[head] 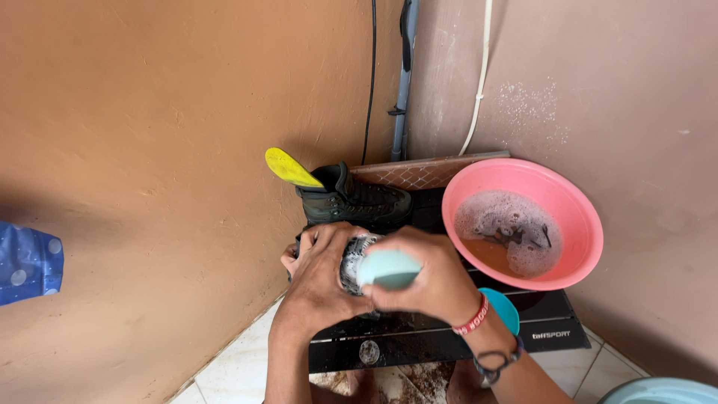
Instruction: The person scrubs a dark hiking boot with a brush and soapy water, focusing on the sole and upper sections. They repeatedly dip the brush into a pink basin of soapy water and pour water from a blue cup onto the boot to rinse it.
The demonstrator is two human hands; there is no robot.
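Two hands: meet at centre over a black stand.
Left hand: grip clenched around a soapy shoe.
Right hand: grip clenched on a pale brush against the shoe.
Boot: just beyond.
Basin: pink, right.

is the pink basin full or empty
Partly full: the pink basin holds brownish, foamy water low in its bowl, with dark bits in it.

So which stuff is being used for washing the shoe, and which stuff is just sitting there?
In use:
- left hand holding the soapy shoe
- right hand with the pale green brush
- pink basin of sudsy brown water
- black stand under the work

Just lying about:
- other dark boot with yellow insole
- blue cloth
- wall pipes
- pale blue tub
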